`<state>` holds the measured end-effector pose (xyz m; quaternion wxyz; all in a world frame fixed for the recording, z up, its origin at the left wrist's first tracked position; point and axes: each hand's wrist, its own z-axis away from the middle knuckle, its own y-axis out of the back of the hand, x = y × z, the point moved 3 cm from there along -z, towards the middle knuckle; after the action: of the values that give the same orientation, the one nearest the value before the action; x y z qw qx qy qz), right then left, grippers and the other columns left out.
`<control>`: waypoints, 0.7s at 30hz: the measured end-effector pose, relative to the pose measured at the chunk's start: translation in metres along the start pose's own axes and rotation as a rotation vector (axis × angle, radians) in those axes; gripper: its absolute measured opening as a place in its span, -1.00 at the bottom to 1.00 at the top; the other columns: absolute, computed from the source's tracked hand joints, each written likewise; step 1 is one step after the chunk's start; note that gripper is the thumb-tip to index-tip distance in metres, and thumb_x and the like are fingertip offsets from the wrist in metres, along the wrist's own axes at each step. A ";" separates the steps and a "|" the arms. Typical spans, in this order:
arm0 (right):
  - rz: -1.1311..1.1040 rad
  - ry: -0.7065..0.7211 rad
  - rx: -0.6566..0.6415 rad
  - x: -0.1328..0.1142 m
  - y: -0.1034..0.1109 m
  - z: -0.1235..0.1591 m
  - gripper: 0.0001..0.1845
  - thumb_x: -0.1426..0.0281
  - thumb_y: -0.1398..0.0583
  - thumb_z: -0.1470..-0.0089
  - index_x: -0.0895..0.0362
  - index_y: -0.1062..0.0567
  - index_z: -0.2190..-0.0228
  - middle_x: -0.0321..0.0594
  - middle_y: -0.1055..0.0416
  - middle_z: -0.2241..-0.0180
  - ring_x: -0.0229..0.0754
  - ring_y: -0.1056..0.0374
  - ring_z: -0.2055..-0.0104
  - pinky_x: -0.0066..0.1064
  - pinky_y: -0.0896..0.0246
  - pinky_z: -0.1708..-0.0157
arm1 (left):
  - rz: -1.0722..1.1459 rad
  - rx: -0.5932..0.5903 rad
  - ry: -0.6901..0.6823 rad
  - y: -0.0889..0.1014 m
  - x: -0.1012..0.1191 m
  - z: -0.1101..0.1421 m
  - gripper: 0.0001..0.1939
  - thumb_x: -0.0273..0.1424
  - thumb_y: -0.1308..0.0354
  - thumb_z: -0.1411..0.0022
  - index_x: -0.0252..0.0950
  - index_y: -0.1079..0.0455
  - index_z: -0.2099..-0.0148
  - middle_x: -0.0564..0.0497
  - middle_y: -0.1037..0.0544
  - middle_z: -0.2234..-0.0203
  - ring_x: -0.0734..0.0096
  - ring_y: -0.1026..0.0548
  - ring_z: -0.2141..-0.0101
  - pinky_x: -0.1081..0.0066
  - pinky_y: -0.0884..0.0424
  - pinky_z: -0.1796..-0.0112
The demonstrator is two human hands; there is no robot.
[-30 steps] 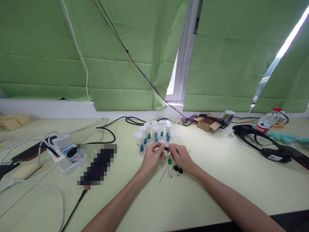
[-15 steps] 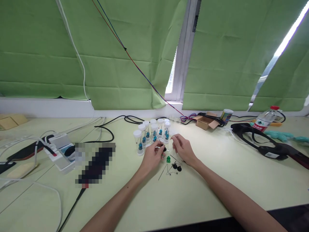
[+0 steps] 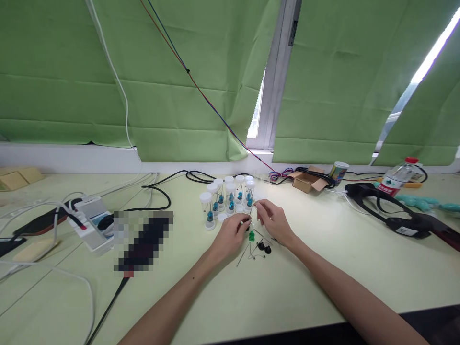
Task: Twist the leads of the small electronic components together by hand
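Observation:
My left hand is closed in a pinch on a small black part, partly hidden by the fingers. A thin metal rod slants up from it towards my right hand. The right fingertips are pinched together beside the rod's upper end; what they grip is too small to make out. Just below the hands lies a small green part. Near it are two black round pieces and several thin metal rods and bent wires.
Several clear vials with white caps and blue parts stand behind my hands. To the left are a power strip and cables. An open cardboard box, a can, a black headset and a bottle are at the right.
My right hand moved away to the right from the left hand, then its fingers came back to the thin rod. The left hand turned slightly, keeping the black part, and the rod now points up.

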<state>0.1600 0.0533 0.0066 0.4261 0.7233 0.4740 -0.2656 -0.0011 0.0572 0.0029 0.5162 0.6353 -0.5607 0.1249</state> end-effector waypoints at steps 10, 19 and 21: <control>-0.321 -0.094 -0.122 0.000 -0.007 -0.001 -0.63 0.07 -0.11 -0.16 0.14 -0.42 0.36 -0.38 -0.24 0.62 -0.33 -0.17 0.66 -0.45 -0.17 0.61 | -0.043 -0.071 -0.104 -0.003 0.002 0.002 -0.69 -0.35 0.09 -0.32 -0.20 -0.50 0.22 -0.06 -0.58 0.32 0.24 -0.48 0.30 0.32 -0.32 0.25; -0.246 -0.074 -0.011 0.000 0.001 -0.002 -0.60 0.06 -0.11 -0.16 0.15 -0.42 0.42 -0.29 -0.32 0.60 -0.30 -0.20 0.64 -0.44 -0.17 0.62 | -0.111 -0.025 -0.052 0.000 -0.001 0.003 -0.70 -0.29 0.05 -0.32 -0.22 -0.44 0.04 -0.10 -0.55 0.17 0.23 -0.48 0.26 0.28 -0.35 0.19; -0.177 -0.068 0.023 0.004 0.003 -0.003 -0.60 0.07 -0.11 -0.16 0.14 -0.42 0.45 -0.28 -0.34 0.60 -0.29 -0.20 0.63 -0.43 -0.18 0.60 | -0.150 0.013 -0.016 0.001 -0.005 0.002 -0.69 -0.28 0.06 -0.32 -0.23 -0.42 0.02 -0.11 -0.53 0.16 0.29 -0.47 0.35 0.28 -0.35 0.22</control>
<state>0.1644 0.0578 0.0058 0.4085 0.6741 0.5182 -0.3321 -0.0047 0.0588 -0.0010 0.5154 0.6797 -0.5150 0.0843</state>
